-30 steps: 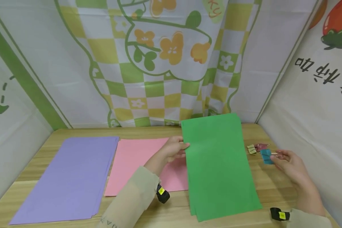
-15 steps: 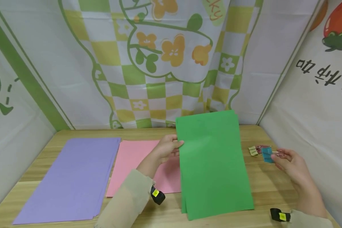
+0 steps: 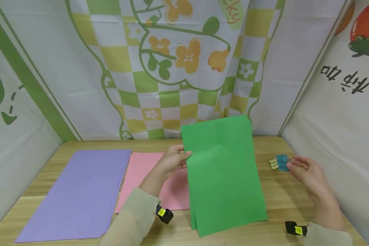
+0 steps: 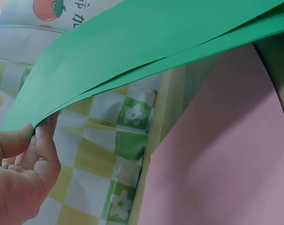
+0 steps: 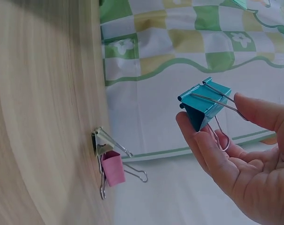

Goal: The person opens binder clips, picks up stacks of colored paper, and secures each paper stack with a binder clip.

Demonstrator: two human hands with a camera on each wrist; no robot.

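Note:
My left hand (image 3: 171,160) pinches the left edge of a few green paper sheets (image 3: 224,174), thumb in front and fingers behind. The sheets are lifted at a tilt above the table, slightly fanned at the lower left corner. In the left wrist view small gaps show between the green layers (image 4: 146,47). Over at the right, my right hand (image 3: 310,176) holds a blue binder clip (image 3: 282,163) by its wire handles. In the right wrist view the thumb lies on one handle of the blue clip (image 5: 207,103), with fingers under the other.
Pink sheets (image 3: 141,174) lie partly beneath the lifted green paper; purple sheets (image 3: 77,194) lie at the left. A yellow binder clip (image 3: 273,164) and a pink binder clip (image 5: 113,168) rest on the table (image 3: 283,201) near the right hand. A patterned curtain (image 3: 178,99) hangs behind.
The left hand has carried the green sheets leftward, and they tilt a little more. The right hand has shifted slightly left and up in the head view, still holding the blue binder clip.

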